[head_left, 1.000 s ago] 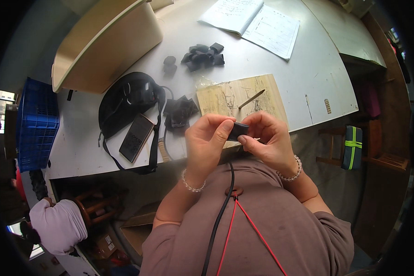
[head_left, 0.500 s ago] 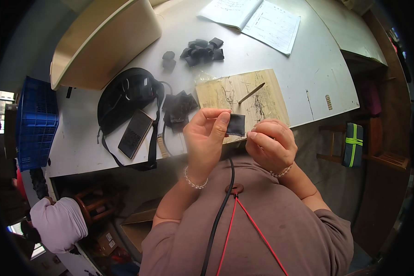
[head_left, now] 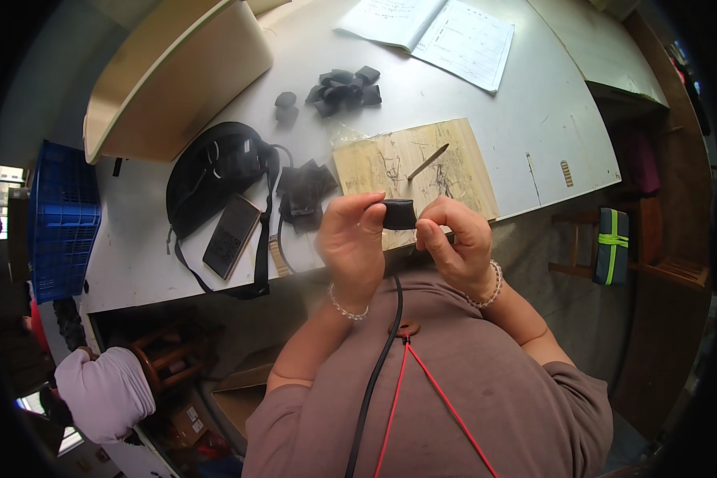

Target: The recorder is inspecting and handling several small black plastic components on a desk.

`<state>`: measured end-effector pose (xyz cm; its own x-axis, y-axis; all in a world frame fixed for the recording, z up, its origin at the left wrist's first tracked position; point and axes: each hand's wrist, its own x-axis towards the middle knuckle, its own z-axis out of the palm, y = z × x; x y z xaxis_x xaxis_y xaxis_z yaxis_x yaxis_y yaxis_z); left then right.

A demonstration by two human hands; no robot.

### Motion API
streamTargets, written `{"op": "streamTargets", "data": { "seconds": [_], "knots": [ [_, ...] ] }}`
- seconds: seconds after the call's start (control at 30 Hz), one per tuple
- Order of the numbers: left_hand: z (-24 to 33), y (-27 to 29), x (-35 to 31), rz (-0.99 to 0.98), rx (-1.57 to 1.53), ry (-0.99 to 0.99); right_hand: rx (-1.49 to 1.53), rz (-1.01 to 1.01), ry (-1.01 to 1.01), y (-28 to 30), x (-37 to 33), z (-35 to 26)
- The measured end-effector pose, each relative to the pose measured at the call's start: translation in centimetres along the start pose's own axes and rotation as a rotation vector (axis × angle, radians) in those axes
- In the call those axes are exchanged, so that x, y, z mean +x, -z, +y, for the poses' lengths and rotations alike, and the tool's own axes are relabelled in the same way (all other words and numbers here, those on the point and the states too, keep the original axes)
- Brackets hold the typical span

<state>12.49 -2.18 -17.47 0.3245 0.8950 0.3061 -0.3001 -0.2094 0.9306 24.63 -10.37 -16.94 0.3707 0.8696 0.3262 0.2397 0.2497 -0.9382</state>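
Between my hands, above the near edge of the wooden board [head_left: 474, 163], is a small black rectangular piece [head_left: 399, 215], shiny and leather-like, seemingly puffed or folded like a little pouch. My left hand [head_left: 353, 235] pinches its left end between thumb and fingers. At its right end, the thumb and fingertips of my right hand [head_left: 458, 237] are pressed together on the corner. A pointed metal spike [head_left: 428, 162] stands tilted from the scratched board. Left of the board lies a loose stack of flat black pieces [head_left: 307, 191]; farther back sits a heap of puffy black pieces [head_left: 344, 92].
To the left on the white table [head_left: 151, 263] are a black bag with a strap [head_left: 215, 171] and a phone [head_left: 231, 237]. An open notebook [head_left: 462, 44] lies at the back. A blue crate [head_left: 64, 223] stands beyond the left edge, near another person [head_left: 105, 390].
My right hand has moved left and now grips the black piece's right end. The piece has turned and looks thicker, while my left hand keeps its hold.
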Motion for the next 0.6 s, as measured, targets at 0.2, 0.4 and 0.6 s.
{"op": "streamTargets", "data": {
  "seconds": [0.2, 0.4, 0.6],
  "knots": [
    [-0.3, 0.0, 0.1, -0.112, 0.085, -0.172, 0.121, 0.158, 0.001, -0.9, 0.4, -0.9],
    [-0.3, 0.0, 0.3, -0.139, 0.045, -0.034, 0.260, 0.115, -0.022, -0.6, 0.2, -0.1],
    [-0.2, 0.2, 0.7, -0.145, 0.005, 0.118, 0.309, 0.102, -0.092, -0.7, 0.6, -0.5]
  ]
}}
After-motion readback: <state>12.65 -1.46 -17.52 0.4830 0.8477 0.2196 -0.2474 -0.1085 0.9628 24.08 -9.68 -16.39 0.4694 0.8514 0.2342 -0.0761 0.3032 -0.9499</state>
